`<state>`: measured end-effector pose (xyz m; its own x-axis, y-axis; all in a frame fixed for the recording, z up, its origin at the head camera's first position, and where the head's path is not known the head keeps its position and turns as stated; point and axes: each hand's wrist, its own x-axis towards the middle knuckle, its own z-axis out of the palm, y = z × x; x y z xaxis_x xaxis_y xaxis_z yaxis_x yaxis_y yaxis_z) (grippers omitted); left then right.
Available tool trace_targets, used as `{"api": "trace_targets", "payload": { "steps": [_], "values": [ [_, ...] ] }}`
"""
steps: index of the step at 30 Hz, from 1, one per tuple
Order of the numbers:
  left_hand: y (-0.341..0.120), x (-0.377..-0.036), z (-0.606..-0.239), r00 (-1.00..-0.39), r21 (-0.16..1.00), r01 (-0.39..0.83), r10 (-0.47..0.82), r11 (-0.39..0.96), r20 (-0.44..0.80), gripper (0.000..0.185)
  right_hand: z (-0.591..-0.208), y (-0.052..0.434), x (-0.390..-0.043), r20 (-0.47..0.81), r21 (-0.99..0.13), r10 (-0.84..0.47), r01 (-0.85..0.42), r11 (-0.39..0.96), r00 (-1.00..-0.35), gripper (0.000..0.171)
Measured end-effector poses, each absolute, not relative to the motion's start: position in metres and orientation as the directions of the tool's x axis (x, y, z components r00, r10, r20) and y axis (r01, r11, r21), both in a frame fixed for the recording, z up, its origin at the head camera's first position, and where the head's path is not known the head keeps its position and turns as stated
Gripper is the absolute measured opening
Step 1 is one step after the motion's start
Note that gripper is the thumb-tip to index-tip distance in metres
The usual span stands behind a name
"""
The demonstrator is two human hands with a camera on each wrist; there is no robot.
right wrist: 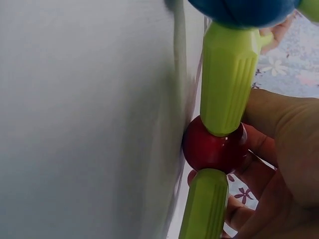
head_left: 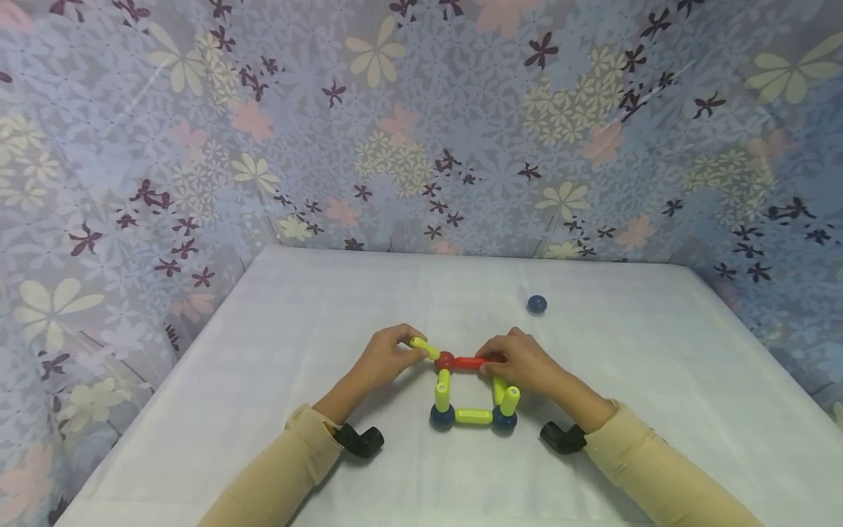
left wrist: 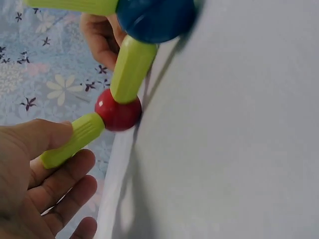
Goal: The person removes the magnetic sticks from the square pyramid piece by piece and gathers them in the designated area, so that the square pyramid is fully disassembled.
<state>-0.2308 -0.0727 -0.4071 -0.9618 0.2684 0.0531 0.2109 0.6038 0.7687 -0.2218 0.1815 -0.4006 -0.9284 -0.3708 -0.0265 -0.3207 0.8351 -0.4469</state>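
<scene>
A square frame of balls joined by short rods lies on the table. Two blue balls (head_left: 443, 416) form its near corners, with a yellow-green rod (head_left: 473, 416) between them and another rod (head_left: 510, 400) standing up from the right one. At the far side a red rod (head_left: 469, 362) runs from the left red ball (left wrist: 118, 110). My left hand (head_left: 390, 354) pinches a yellow-green rod (left wrist: 75, 139) that sticks out from this ball. My right hand (head_left: 520, 360) pinches the red rod near its right end, fingers behind the right red ball (right wrist: 214, 145), largely hidden in the head view.
A loose blue ball (head_left: 536, 304) lies farther back on the white-covered table (head_left: 329, 293), beyond the right hand. Flower-patterned cloth (head_left: 421, 146) hangs behind and at both sides. Black wrist devices (head_left: 361, 441) sit below each hand.
</scene>
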Motion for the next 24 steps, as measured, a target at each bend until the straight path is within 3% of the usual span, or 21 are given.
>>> {"api": "trace_targets", "payload": {
  "steps": [10, 24],
  "values": [
    [-0.083, -0.233, -0.415, -0.941, 0.692, 0.290, 0.328, 0.661, 0.080, 0.017, -0.399, 0.182, -0.221, -0.042, -0.460, -0.338, -0.282, 0.842, -0.940, 0.023],
    [-0.073, -0.234, -0.420, -0.922, 0.629, 0.336, 0.382, 0.701, 0.067, 0.020, -0.391, 0.184, -0.220, -0.006, -0.526, -0.401, -0.338, 0.780, -0.916, 0.032]
  ]
}}
